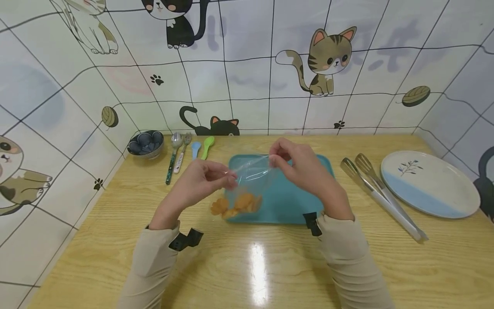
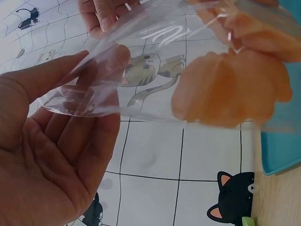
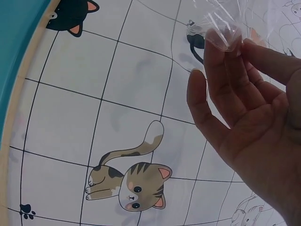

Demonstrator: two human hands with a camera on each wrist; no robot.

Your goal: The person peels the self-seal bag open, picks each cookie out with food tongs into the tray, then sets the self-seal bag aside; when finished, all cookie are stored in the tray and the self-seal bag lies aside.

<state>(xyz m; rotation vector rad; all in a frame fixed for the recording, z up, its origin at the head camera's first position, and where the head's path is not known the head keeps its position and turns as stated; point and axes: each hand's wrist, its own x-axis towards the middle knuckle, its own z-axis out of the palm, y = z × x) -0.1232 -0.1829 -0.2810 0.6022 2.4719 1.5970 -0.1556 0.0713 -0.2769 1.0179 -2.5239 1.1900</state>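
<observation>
The wooden table [image 1: 115,240] fills a corner of cat-patterned tiled wall [image 1: 247,77], closed in at the back and on the person's left side, with its broadest bare stretch lying on the near side of the hands. Just beyond and beneath the hands sits a teal tray [image 1: 293,201], its near edge running between the two wrists. Well out past the right hand lies a white and blue plate [image 1: 428,182], and between that plate and the tray a pair of metal tongs [image 1: 380,195] points diagonally toward the near right edge. Beyond the left hand, close to the back wall, stand a small dark bowl [image 1: 146,143] and a row of cutlery: a spoon and fork [image 1: 178,150], then a blue spoon [image 1: 196,149] and a green spoon [image 1: 207,146].

Between the hands hangs a clear plastic bag [image 1: 251,176], lifted off the tray, its mouth stretched from one grip to the other. The left hand [image 1: 200,182] pinches one side of the rim between thumb and fingertips [image 2: 101,70]; the right hand [image 1: 301,167] pinches the other side, the film bunched at its fingertips [image 3: 225,42]. Below the two grips, orange crisp-like pieces [image 1: 237,204] sag in the bottom of the bag, over the tray's near left corner. The hands stand near each other, not touching.
</observation>
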